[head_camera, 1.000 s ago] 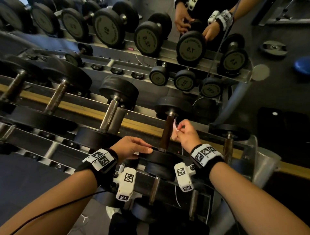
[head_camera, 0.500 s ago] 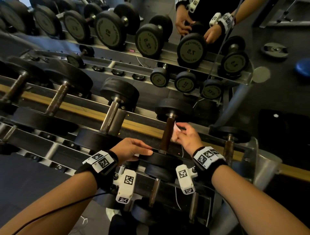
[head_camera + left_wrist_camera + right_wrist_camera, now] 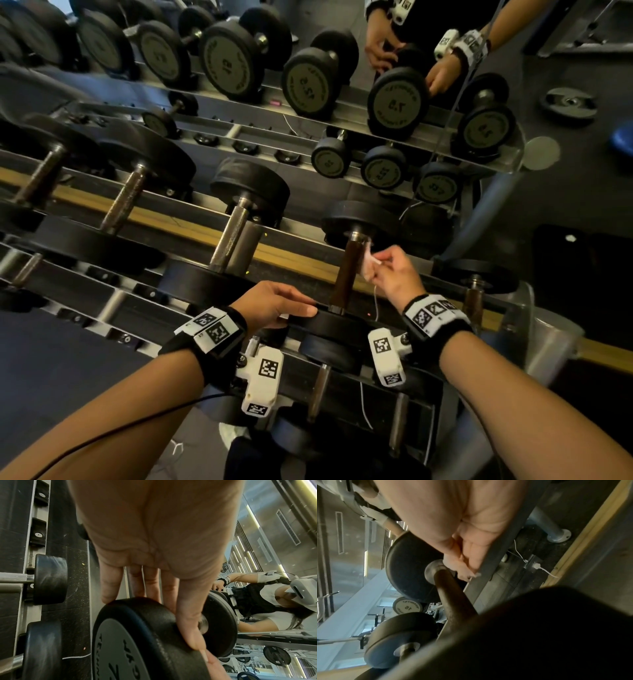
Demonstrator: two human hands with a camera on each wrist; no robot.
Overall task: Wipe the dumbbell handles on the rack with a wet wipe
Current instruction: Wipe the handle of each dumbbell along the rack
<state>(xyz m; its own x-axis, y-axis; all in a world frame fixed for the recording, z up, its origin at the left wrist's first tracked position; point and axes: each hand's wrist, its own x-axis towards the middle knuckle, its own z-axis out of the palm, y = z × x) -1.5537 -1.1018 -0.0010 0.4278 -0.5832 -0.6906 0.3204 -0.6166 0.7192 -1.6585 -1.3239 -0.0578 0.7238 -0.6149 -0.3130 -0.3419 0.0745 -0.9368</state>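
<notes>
Obs. Your right hand [image 3: 397, 274] pinches the wet wipe [image 3: 367, 263] between thumb and fingers [image 3: 388, 254], bunched, against the right flank of the brown dumbbell handle [image 3: 348, 270]. A second ago the same pinch sat lower on that handle; half a second ago your fingers were flatter against it. Now the wipe is near the handle's far end, just below the metal collar [image 3: 435, 569], as the right wrist view confirms. So you have made one stroke along the handle, away from you.

Your left hand [image 3: 274, 305] has not shifted: fingers [image 3: 111, 588] straight and together, laid over the rim of the near weight head [image 3: 137, 635], thumb along its inner face. It braces the dumbbell and grips nothing.

Position. The handle being worked is just left of your right fingers, on the top rail of the rack [image 3: 496, 298]. To the left of your left fingers stand more handles [image 3: 233, 236]; to the right of your right fingers stands one shorter brown handle [image 3: 474, 301].

Judgement. Only the side of the handle facing your right fingers appears to be touched by the wipe; whether the wipe reaches round the far side is hidden. This handle is probably part-done, and the wipe likely needs wrapping round it or a return stroke. I cannot tell from these views whether the neighbours are wiped.
</notes>
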